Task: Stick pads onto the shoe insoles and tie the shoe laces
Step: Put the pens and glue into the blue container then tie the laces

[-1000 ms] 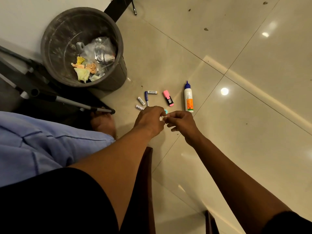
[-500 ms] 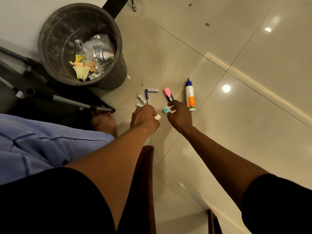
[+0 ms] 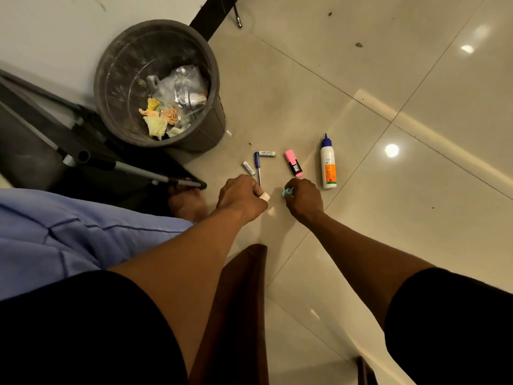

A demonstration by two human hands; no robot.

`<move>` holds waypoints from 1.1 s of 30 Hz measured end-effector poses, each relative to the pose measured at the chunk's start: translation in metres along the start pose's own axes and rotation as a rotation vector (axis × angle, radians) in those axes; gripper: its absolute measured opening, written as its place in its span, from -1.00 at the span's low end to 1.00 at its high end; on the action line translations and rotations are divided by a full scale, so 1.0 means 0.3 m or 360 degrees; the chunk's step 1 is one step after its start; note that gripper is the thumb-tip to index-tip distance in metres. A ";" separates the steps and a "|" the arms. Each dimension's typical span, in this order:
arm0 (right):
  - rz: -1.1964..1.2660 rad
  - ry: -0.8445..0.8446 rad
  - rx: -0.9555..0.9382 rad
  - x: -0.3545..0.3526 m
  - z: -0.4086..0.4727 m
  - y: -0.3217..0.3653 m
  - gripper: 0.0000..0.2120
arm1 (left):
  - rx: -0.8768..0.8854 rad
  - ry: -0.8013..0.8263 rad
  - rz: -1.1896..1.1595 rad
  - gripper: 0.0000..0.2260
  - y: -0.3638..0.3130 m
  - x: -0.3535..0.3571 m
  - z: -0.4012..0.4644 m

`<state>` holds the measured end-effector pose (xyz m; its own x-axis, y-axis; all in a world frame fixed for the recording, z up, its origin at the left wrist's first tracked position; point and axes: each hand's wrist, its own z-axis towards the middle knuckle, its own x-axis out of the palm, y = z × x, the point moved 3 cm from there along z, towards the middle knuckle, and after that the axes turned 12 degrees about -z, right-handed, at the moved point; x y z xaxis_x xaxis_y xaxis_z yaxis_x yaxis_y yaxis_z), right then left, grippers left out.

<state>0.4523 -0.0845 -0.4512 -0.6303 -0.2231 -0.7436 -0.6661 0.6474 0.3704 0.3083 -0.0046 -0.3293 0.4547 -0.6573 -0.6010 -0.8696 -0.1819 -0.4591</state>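
The left hand (image 3: 241,196) is curled round a small white piece (image 3: 264,196), perhaps a pad. The right hand (image 3: 304,198) pinches a small teal cap (image 3: 287,192) low over the floor (image 3: 388,218). Either could slip and roll off across the glossy tiles (both grips are fingertip-light). Just beyond lie a pen (image 3: 258,168), 2 white tubes (image 3: 267,153), a pink marker (image 3: 293,166) and a glue bottle (image 3: 328,165); a stray knuckle could scatter them. No insoles or laces show, so sticking waits.
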 end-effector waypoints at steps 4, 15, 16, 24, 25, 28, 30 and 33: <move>0.0237 -0.0157 -0.0105 -0.109 -0.056 0.035 -0.77 | 0.0126 0.0073 0.0010 -0.86 -0.094 -0.047 -0.012; 0.0472 -0.0460 -0.0382 -0.709 -0.308 0.282 -0.92 | 0.0619 0.0024 -0.0054 -0.84 -0.419 -0.433 -0.197; 0.0463 -0.0469 -0.0441 -0.759 -0.335 0.330 -0.91 | 0.0685 -0.0008 -0.0086 -0.84 -0.444 -0.479 -0.242; 0.0247 -0.0474 -0.1073 -1.021 -0.620 0.802 -0.82 | 0.0910 -0.0363 -0.0332 -0.84 -0.318 -0.932 -0.663; 0.0222 -0.0463 -0.1164 -1.031 -0.671 0.878 -0.83 | 0.0901 -0.0428 -0.0380 -0.84 -0.262 -0.999 -0.730; 0.0154 -0.0374 -0.1397 -1.035 -0.818 1.095 -0.87 | 0.0853 -0.0600 -0.0492 -0.85 -0.095 -1.165 -0.907; 0.0073 -0.0268 -0.1550 -0.995 -0.929 1.248 -0.87 | 0.0767 -0.0745 -0.0528 -0.84 0.041 -1.263 -1.028; -0.0060 -0.0156 -0.1782 -0.908 -1.086 1.456 -0.89 | 0.0672 -0.0937 -0.0572 -0.84 0.239 -1.372 -1.194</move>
<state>0.2031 0.0216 0.0944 -0.6011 -0.1385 -0.7871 -0.6978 -0.3891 0.6014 -0.0101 -0.0091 0.1197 0.8217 -0.0965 -0.5617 -0.5585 0.0600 -0.8273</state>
